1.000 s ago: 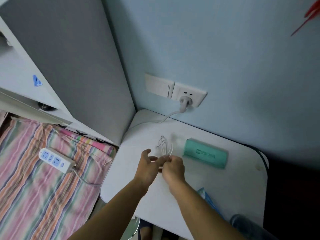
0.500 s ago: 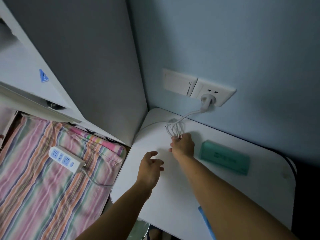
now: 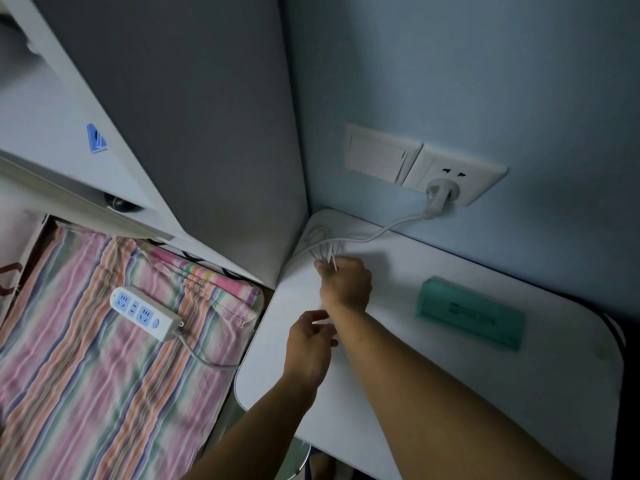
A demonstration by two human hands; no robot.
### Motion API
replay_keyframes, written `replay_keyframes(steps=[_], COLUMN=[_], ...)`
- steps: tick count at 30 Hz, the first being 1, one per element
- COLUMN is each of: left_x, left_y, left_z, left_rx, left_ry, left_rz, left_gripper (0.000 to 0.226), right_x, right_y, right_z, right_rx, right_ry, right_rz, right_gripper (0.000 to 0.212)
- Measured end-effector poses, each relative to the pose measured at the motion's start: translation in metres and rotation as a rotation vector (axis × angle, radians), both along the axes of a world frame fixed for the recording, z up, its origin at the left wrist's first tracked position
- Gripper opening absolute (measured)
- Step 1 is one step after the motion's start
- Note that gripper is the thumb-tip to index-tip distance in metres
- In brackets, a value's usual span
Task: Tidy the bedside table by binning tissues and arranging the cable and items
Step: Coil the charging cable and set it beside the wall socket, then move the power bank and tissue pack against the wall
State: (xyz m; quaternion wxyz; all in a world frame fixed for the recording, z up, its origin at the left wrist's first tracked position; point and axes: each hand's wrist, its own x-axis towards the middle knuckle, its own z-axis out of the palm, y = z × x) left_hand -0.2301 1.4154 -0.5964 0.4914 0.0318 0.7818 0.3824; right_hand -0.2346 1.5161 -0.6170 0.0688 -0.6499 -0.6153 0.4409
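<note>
My right hand (image 3: 346, 284) is closed around a bundle of looped white cable (image 3: 323, 249) near the far left corner of the white bedside table (image 3: 433, 375). The loops stick out past my fingers toward the corner. A thicker white cord (image 3: 388, 228) runs from the plug (image 3: 440, 197) in the wall socket across the table's back edge. My left hand (image 3: 310, 344) hovers over the table just behind the right wrist, fingers loosely curled, holding nothing. A teal box (image 3: 471, 315) lies flat on the table to the right.
A white power strip (image 3: 145, 313) lies on the striped bedding (image 3: 86, 375) to the left, its cord running to the table edge. A grey headboard panel (image 3: 207, 133) meets the blue wall at the corner. A light switch (image 3: 377, 154) sits beside the socket.
My right hand carried the coiled cable from the table's middle toward the far left corner. My left hand let go of the coil and stayed behind.
</note>
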Motion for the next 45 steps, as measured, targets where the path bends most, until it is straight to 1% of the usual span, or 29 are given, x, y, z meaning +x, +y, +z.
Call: replay_keyframes(steps=[1,2,4,6,8,10,12,14,18,21,26,28,30,33,36,38,39,40,42,45], left_x=[0.0,0.0,0.0,0.001,0.001,0.003,0.004,0.006,0.013,0.021,0.038,0.045,0.053,0.066,0.079,0.086,0.089,0.091,0.093,0.09], left_y=[-0.001,-0.001,-0.001,0.0,0.003,0.006,0.009,0.013,0.019,0.021,0.027,0.032,0.038,0.053,0.07,0.08,0.084,0.088,0.094,0.101], left_z=[0.0,0.0,0.0,0.0,0.001,0.002,0.004,0.006,0.011,0.014,0.014,0.013,0.013,0.014,0.012,0.009,0.008,0.007,0.007,0.006], left_rx=[0.0,0.0,-0.001,-0.001,-0.001,0.006,0.016,0.02,0.038,0.043,0.038,0.042,0.057,0.075,0.053,0.033,0.032,0.038,0.062,0.118], left_ry=[0.002,0.005,0.013,0.01,0.01,0.018,0.031,0.04,0.05,0.067,0.12,0.122,0.109,0.06,0.007,-0.028,-0.051,-0.071,-0.091,-0.092], left_rz=[-0.001,-0.002,0.002,0.01,0.015,0.013,0.003,-0.011,-0.064,-0.095,-0.195,-0.244,-0.3,-0.403,-0.439,-0.452,-0.447,-0.436,-0.402,-0.32], left_gripper=[0.024,0.024,0.023,0.023,0.024,0.026,0.026,0.027,0.029,0.03,0.03,0.033,0.038,0.049,0.063,0.064,0.061,0.056,0.049,0.04], right_x=[-0.001,0.0,0.003,0.011,0.02,0.029,0.037,0.046,0.07,0.101,0.175,0.197,0.213,0.227,0.233,0.236,0.237,0.238,0.238,0.23], right_y=[0.0,0.0,0.0,0.001,0.003,0.004,0.004,0.003,-0.003,-0.002,0.022,0.027,0.029,0.03,0.032,0.034,0.034,0.034,0.034,0.041], right_z=[0.002,0.004,0.008,0.009,0.009,0.009,0.011,0.013,0.02,0.028,0.033,0.029,0.025,0.022,0.02,0.017,0.015,0.013,0.012,0.013], right_rx=[0.013,0.064,0.182,0.162,0.12,0.111,0.105,0.086,0.096,0.189,0.372,0.404,0.419,0.348,0.178,0.056,0.016,-0.007,-0.009,0.033], right_ry=[-0.042,-0.124,-0.267,-0.244,-0.189,-0.166,-0.142,-0.119,-0.078,-0.066,-0.233,-0.22,-0.194,-0.175,-0.107,-0.116,-0.123,-0.123,-0.108,-0.082], right_rz=[0.021,0.084,0.221,0.217,0.136,0.099,0.064,0.049,0.048,0.027,0.073,0.09,0.039,-0.243,-0.486,-0.584,-0.595,-0.589,-0.567,-0.522], right_gripper=[0.031,0.034,0.047,0.06,0.072,0.083,0.091,0.092,0.089,0.077,0.062,0.062,0.065,0.072,0.082,0.086,0.081,0.072,0.055,0.046])
